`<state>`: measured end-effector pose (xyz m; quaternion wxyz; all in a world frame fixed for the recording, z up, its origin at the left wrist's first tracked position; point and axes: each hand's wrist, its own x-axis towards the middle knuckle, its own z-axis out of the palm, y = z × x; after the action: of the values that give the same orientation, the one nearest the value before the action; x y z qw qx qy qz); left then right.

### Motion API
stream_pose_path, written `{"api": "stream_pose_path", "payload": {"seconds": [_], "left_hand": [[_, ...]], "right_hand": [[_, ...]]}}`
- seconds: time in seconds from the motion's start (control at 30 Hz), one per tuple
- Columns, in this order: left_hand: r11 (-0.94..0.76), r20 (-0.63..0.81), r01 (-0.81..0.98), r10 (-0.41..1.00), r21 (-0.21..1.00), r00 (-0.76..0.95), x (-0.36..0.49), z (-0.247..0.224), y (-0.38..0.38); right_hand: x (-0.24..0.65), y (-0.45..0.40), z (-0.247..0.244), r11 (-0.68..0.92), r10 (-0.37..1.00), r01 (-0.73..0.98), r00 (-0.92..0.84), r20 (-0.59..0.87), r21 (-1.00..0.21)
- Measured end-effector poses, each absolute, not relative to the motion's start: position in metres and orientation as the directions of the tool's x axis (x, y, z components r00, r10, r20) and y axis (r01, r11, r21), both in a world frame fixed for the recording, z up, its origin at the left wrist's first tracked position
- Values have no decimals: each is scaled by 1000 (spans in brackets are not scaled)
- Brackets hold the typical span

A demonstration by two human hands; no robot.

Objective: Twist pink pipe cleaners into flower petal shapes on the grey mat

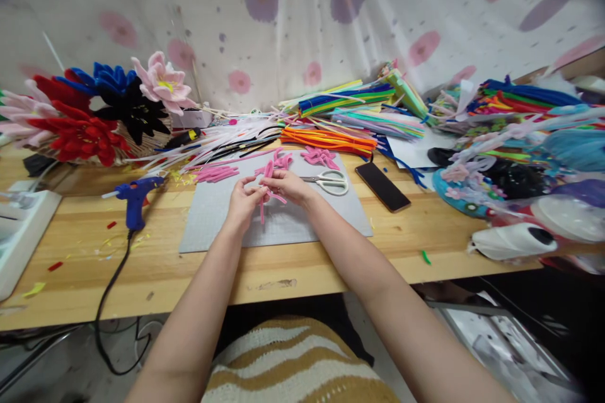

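Observation:
Over the grey cutting mat (208,220), my left hand (243,201) and my right hand (289,186) meet on a pink pipe cleaner (263,211). Both hands pinch it between closed fingers. It is bent into a loop at the top, and loose ends hang below. Behind the hands on the mat lie bent pink pipe-cleaner shapes (319,156). A bundle of straight cut pink pipe cleaners (216,173) rests at the mat's far left. Scissors with white handles (333,182) lie just right of my right hand, their blades partly hidden behind it.
A blue glue gun (136,201) with its cord stands on the left. Fuzzy flowers (94,119) fill the back left. Bundles of coloured pipe cleaners (350,101) line the back. A phone (382,186) lies right of the mat, and a white roll (513,242) at far right.

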<state>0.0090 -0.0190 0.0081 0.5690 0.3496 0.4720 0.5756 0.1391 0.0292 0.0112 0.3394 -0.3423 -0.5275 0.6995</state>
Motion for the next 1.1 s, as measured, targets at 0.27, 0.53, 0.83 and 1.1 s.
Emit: {"api": "stream_pose_path", "payload": {"seconds": [0.27,0.53,0.83,1.1], "left_hand": [[174,-245,-493,966,853,-82,9,6,-24],[23,-34,-346,999,938,-28,14,10,-29],[-45,8,-181,980,982,-199,17,13,-28],[52,-70,-191,994,980,-88,8,21,-30]], "right_hand": [[133,30,4,-257,841,-169,-525,-133,-952],[136,32,14,-138,902,-68,-421,-97,-988],[133,28,19,-102,900,-27,-429,-81,-994],[146,21,23,-236,778,-84,-613,-137,-968]]}}
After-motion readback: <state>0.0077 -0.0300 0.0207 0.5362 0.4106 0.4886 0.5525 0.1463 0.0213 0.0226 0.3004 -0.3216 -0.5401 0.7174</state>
